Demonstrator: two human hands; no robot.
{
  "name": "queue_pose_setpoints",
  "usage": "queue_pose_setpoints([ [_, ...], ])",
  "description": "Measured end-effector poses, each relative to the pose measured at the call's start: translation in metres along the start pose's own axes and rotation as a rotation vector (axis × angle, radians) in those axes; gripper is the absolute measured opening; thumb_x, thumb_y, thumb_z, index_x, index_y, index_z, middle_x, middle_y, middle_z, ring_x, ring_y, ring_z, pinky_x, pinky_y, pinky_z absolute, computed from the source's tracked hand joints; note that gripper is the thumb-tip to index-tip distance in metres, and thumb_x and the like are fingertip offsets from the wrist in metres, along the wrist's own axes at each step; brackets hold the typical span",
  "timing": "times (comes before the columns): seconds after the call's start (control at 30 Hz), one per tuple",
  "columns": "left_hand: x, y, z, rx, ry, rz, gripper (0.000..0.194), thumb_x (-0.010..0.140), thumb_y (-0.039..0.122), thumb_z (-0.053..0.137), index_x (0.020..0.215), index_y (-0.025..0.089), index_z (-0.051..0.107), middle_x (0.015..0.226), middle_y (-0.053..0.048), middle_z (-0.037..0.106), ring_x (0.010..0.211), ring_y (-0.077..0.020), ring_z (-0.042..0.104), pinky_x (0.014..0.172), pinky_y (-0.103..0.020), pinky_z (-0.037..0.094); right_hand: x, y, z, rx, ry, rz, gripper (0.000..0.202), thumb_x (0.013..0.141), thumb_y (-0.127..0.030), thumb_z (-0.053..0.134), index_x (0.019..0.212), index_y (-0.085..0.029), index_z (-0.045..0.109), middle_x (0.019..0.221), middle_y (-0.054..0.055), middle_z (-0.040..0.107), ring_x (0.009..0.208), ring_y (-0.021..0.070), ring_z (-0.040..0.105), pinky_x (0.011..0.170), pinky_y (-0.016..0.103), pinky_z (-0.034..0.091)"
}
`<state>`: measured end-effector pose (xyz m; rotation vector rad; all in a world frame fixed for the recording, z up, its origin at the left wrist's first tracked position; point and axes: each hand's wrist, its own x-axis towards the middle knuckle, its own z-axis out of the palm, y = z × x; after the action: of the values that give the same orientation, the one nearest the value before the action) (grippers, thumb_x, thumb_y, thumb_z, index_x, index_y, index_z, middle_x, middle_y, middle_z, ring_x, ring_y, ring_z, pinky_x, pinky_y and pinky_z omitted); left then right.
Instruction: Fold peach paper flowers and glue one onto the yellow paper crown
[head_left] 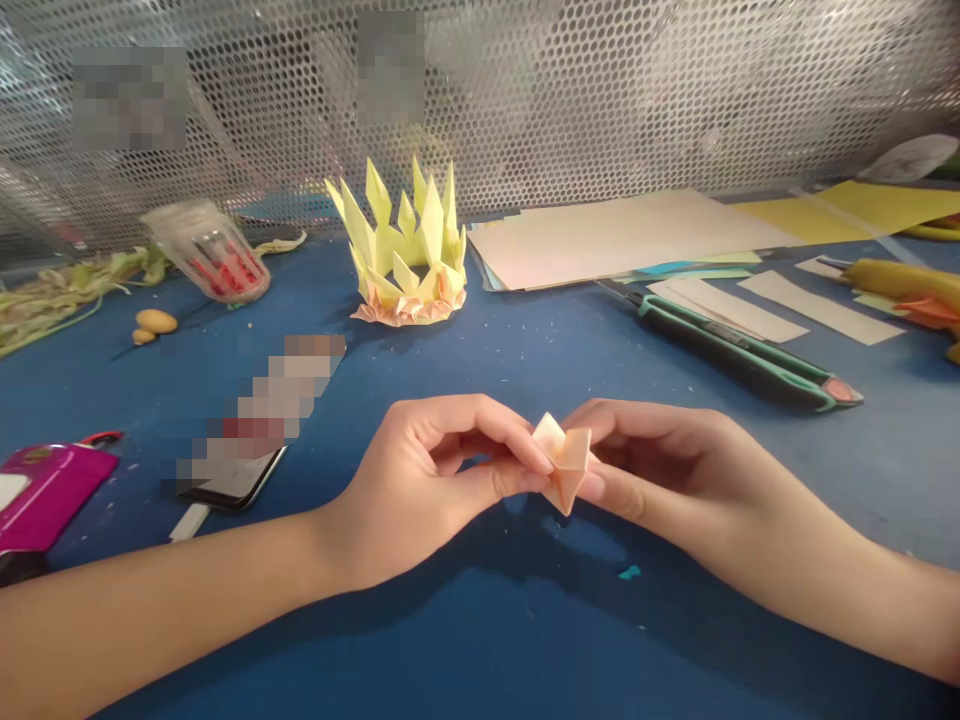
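Observation:
A small peach folded-paper piece (568,470) with pointed corners is held just above the blue table. My left hand (442,480) pinches its left side between thumb and index finger. From the other side, my right hand (675,475) grips it with the thumb in front, and its fingertips are partly hidden behind the paper. Beyond my hands stands a yellow paper crown (409,250) with tall spikes and a ruffled peach band around its base.
A green-black box cutter (742,345) lies right, near cut paper strips (821,305) and stacked paper sheets (622,235). To the left are a phone (240,480), a magenta object (56,495) and a tilted jar (210,255). Perforated metal mesh (600,100) rises behind.

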<state>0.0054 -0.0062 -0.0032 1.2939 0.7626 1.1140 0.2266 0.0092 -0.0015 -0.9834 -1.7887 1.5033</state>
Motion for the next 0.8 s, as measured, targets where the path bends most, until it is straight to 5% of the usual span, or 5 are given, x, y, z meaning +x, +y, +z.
queue_pose_setpoints([
  [0.23,-0.002,-0.001,0.000,-0.023,-0.019,-0.002,0.025,0.083,0.000,0.088,0.081,0.025,0.086,0.084,0.005,0.084,0.079,-0.0096,0.080,0.078,-0.016,0.065,-0.007,0.005,0.003,-0.001,0.036,-0.034,0.022,0.091,-0.049,0.084,0.083,-0.029,0.079,0.076,-0.001,0.075,0.067,0.0154,0.064,0.054,0.024,0.052],
  [0.5,-0.003,-0.004,0.000,0.276,0.096,0.163,0.022,0.078,0.003,0.091,0.080,0.025,0.089,0.090,0.001,0.078,0.084,-0.0108,0.075,0.080,-0.016,0.060,-0.010,-0.005,0.009,-0.465,0.252,-0.410,0.015,0.098,-0.028,0.070,0.084,-0.029,0.076,0.078,-0.002,0.079,0.068,0.0136,0.072,0.061,0.021,0.060],
  [0.8,-0.004,-0.005,0.006,0.291,0.143,0.068,0.024,0.088,0.006,0.083,0.087,0.029,0.090,0.095,0.004,0.088,0.091,-0.0140,0.083,0.088,-0.019,0.064,-0.004,0.002,0.009,-0.612,0.296,-0.516,0.015,0.099,-0.020,0.068,0.086,-0.026,0.072,0.076,-0.002,0.075,0.059,0.0105,0.066,0.056,0.021,0.055],
])
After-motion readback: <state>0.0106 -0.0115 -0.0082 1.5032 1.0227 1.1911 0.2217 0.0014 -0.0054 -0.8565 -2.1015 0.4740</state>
